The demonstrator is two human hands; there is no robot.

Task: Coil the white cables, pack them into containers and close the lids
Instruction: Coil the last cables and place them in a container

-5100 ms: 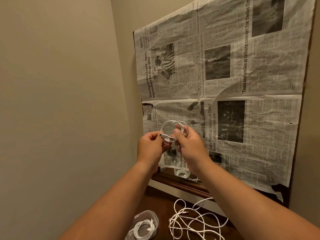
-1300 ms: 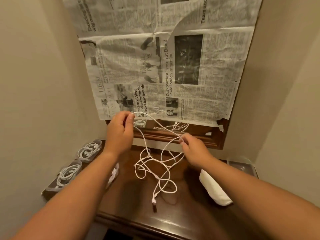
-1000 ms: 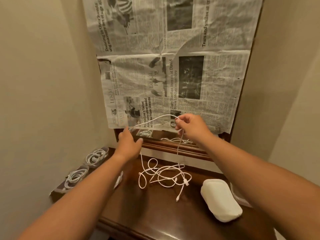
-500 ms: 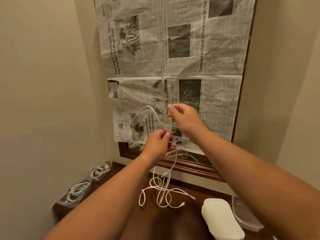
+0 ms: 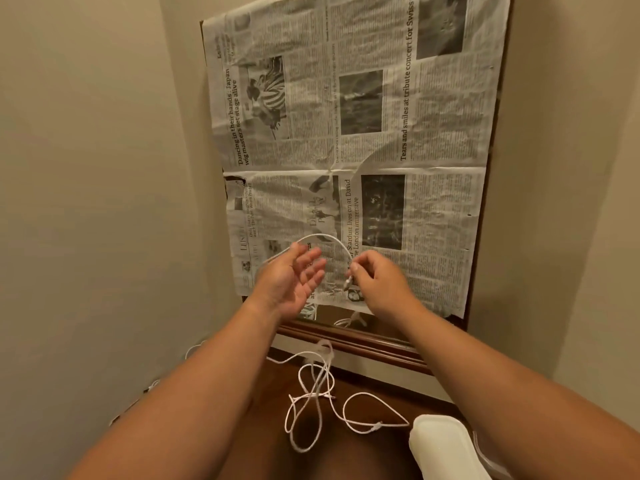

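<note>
Arching white cable (image 5: 320, 235) | right hand (image 5: 378, 279) pinches plug end | left hand (image 5: 290, 276) spread | slack tangled below

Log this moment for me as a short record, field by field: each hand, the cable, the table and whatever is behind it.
left hand: raised, fingers spread and straight; cable passes behind them
right hand: pinches the white cable near its plug end
white cable: arcs between the hands; the rest lies in a loose tangle on the table
table: dark wood
white container: on the table, lower right, untouched
newspaper: hangs on the wall behind the hands
</note>
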